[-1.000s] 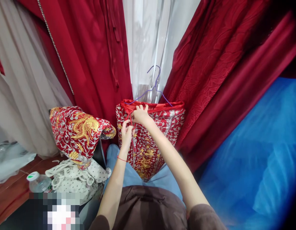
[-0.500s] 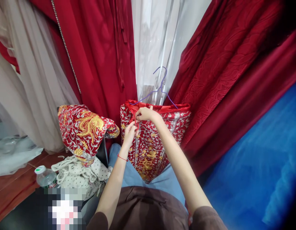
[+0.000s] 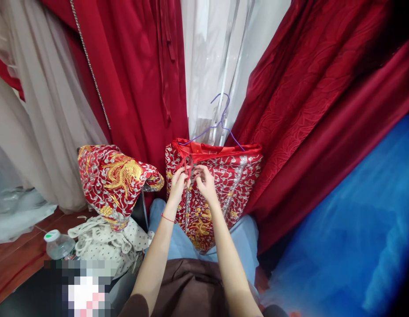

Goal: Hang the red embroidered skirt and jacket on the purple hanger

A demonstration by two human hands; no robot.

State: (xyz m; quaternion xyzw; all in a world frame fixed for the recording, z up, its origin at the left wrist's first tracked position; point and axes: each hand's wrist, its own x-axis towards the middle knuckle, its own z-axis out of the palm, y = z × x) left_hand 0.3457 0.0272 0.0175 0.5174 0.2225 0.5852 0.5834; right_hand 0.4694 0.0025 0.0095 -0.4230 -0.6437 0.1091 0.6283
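Observation:
A red embroidered garment [image 3: 224, 185] with gold and silver patterns hangs folded over a purple wire hanger [image 3: 221, 121] and rests on my lap. A thin red tie cord [image 3: 187, 165] sits near its top left edge. My left hand [image 3: 178, 185] pinches the cord from below, a red string around its wrist. My right hand [image 3: 204, 181] is right beside it, fingers pinched on the same cord. Both hands lie against the front of the garment.
A second red embroidered piece [image 3: 115, 180] drapes over a chair at left, above a white dotted cloth [image 3: 105, 242] and a plastic bottle [image 3: 59, 246]. Red gowns [image 3: 306, 110] and white gowns [image 3: 211, 57] hang behind. Blue fabric [image 3: 350, 220] fills the right.
My right hand has dropped from the garment's top edge down beside my left hand at the cord. The garment has sunk slightly on my lap.

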